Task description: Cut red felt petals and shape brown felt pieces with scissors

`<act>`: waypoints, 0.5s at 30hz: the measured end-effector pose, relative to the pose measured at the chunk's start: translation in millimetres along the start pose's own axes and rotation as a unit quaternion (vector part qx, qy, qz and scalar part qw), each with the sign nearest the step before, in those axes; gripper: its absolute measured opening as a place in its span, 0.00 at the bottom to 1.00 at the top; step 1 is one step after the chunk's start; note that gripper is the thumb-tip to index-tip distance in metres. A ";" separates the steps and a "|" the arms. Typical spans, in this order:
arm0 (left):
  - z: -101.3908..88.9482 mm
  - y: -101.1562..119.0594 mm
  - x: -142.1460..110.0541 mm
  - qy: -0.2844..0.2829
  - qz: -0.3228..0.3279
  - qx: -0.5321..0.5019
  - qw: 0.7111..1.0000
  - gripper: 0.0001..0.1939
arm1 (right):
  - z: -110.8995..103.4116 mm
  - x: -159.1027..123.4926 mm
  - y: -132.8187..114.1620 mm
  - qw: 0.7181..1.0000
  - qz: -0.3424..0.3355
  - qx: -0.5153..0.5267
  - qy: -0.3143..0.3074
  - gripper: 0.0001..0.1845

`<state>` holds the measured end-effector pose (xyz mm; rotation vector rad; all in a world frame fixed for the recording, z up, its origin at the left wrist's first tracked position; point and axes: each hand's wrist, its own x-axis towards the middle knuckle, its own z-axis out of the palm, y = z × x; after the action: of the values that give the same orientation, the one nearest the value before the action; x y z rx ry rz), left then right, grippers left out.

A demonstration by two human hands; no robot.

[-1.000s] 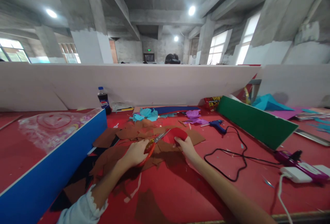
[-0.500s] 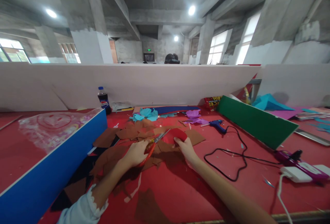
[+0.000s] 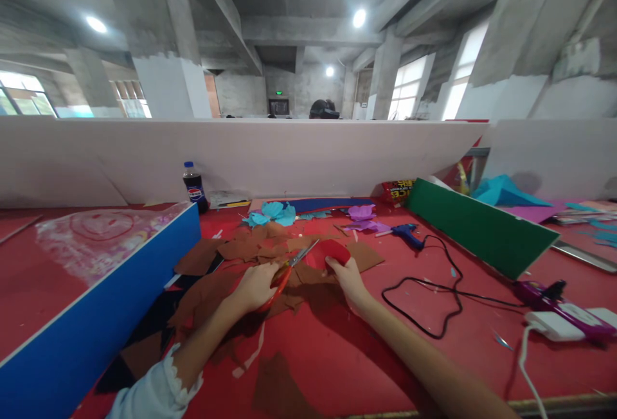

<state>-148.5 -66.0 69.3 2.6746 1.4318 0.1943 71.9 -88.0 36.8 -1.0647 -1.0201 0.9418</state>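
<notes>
My left hand (image 3: pixel 258 285) is closed around the orange handles of a pair of scissors (image 3: pixel 299 255), whose blades point up and to the right. A piece of red paper (image 3: pixel 337 252) is pinched in my right hand (image 3: pixel 346 277), thumb on top. The scissor tips lie at the left edge of that red paper; I cannot tell whether they touch it. Beneath both hands spreads a heap of brown paper scraps (image 3: pixel 197 303), with crumpled light-blue paper (image 3: pixel 274 213) and purple paper (image 3: pixel 361 213) just beyond.
A blue board (image 3: pixel 120 297) stands at the left and a green board (image 3: pixel 477 229) at the right. A blue glue gun (image 3: pixel 409 236) trails a black cable to a purple power strip (image 3: pixel 569 316). A cola bottle (image 3: pixel 194 187) stands by the white partition (image 3: pixel 289 159).
Both hands, the scissors and the red paper stay almost in place. Beyond the partition, a dark head has shifted slightly.
</notes>
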 end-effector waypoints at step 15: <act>-4.4 7.3 -0.8 -0.005 -0.021 0.009 1.000 0.16 | -0.6 1.2 1.8 1.000 0.003 -0.010 0.006 0.11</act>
<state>-143.6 -70.5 74.7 2.6531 1.4917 0.1649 72.5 -86.6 35.2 -1.0902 -1.0187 0.9312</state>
